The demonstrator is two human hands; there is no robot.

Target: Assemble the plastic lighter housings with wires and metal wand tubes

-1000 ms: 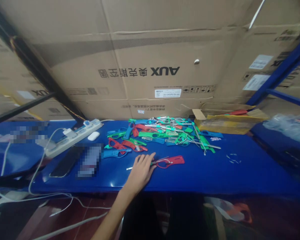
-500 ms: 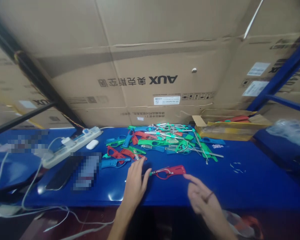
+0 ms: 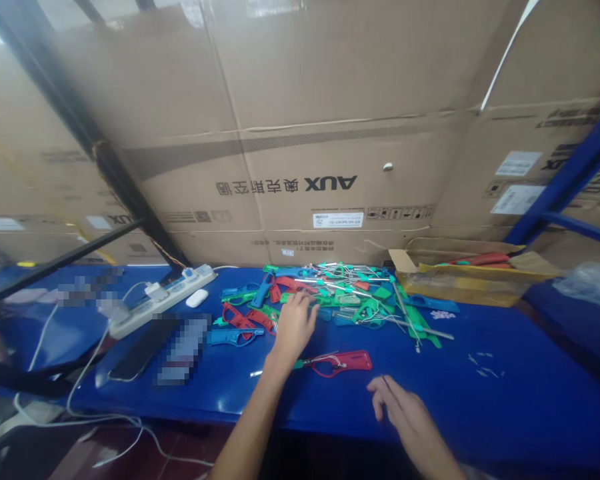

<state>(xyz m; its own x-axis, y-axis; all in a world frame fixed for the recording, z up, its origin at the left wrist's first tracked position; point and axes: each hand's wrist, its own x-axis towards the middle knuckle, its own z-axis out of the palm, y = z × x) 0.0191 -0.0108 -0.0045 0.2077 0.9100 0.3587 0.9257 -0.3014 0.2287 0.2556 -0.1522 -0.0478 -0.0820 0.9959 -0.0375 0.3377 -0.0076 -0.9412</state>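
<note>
A red long-nosed lighter handle (image 3: pixel 356 361) lies on the blue tabletop, with a loop-shaped trigger guard, pale wires and a green-collared rod pointing left. My left forearm crosses in front of part of that rod. My left hand (image 3: pixel 296 323) reaches over the front of the parts pile, fingers apart and bent down; nothing shows in its grip. My right hand (image 3: pixel 401 405) hovers near the table's front edge, just below the red handle and apart from it, its fingers loosely bent and empty. Green handle parts (image 3: pixel 370 312) and metal rods (image 3: pixel 330 285) with wires make up the pile.
An open cardboard box (image 3: pixel 473 287) with red and green parts stands at back right. On the left are a white power strip (image 3: pixel 165 300), a white case (image 3: pixel 197 298) and a dark phone (image 3: pixel 143 350). Small pale bits (image 3: pixel 485 365) lie at right.
My left hand has moved away from the red handle's rod, forward to the pile. My right hand has drawn back slightly from the handle's end. The view has tilted up.
</note>
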